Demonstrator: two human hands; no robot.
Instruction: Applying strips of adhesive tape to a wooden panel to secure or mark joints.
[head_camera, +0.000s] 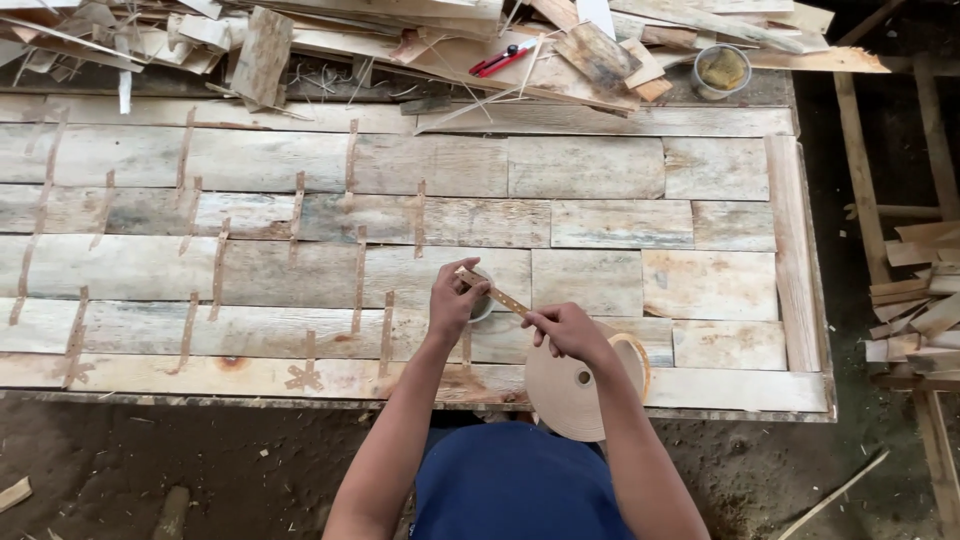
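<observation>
The person wears a dark blue garment over the torso; both arms are bare up past the elbow, with no gloves, watch or rings visible.

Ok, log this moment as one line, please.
left hand: pinching tape strip | right hand: pinching same strip | tape roll: on plank panel edge | small cup: by left hand

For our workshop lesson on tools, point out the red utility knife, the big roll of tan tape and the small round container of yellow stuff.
Red utility knife (503, 58), head view, mid-handle.
Big roll of tan tape (565, 398), head view, flat side face.
Small round container (722, 68), head view, yellow contents.
</observation>
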